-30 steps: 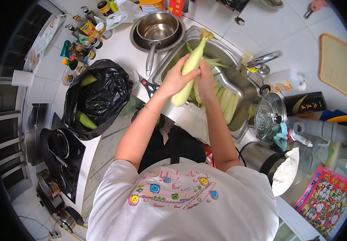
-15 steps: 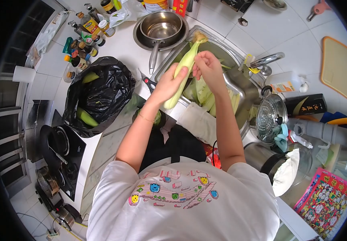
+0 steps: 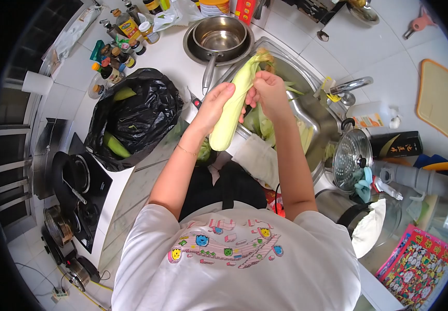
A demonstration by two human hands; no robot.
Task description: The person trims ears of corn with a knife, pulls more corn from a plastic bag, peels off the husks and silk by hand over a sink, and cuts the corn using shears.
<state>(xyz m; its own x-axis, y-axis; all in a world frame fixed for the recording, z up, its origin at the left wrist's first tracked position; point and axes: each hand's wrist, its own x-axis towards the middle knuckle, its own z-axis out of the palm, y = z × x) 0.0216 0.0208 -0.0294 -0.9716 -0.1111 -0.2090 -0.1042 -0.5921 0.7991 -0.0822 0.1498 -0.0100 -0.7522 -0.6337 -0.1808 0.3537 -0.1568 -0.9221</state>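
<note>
An ear of corn (image 3: 234,111) in pale green husk is tilted over the near left edge of the sink, brown silk at its upper end. My left hand (image 3: 213,106) is wrapped round its left side, thumb on top, some fingertips showing beyond its right side. Closed at the upper right side of the corn, my right hand (image 3: 271,96) pinches the edge of the husk; its fingertips are partly hidden. Below and behind it, loose green husks (image 3: 258,123) lie in the metal sink (image 3: 307,111).
Left of the corn stands a bin lined with a black plastic bag (image 3: 146,116), green husk pieces inside. A steel saucepan (image 3: 219,32) sits at the back, scissors (image 3: 197,102) near its handle. A faucet (image 3: 356,84) reaches over the sink's right side. A cloth (image 3: 257,159) hangs at the front.
The corn has turned in my left hand, showing a broader side, and its lower end sits slightly nearer to me. My right hand has moved slightly down along it. The view has shifted a little.
</note>
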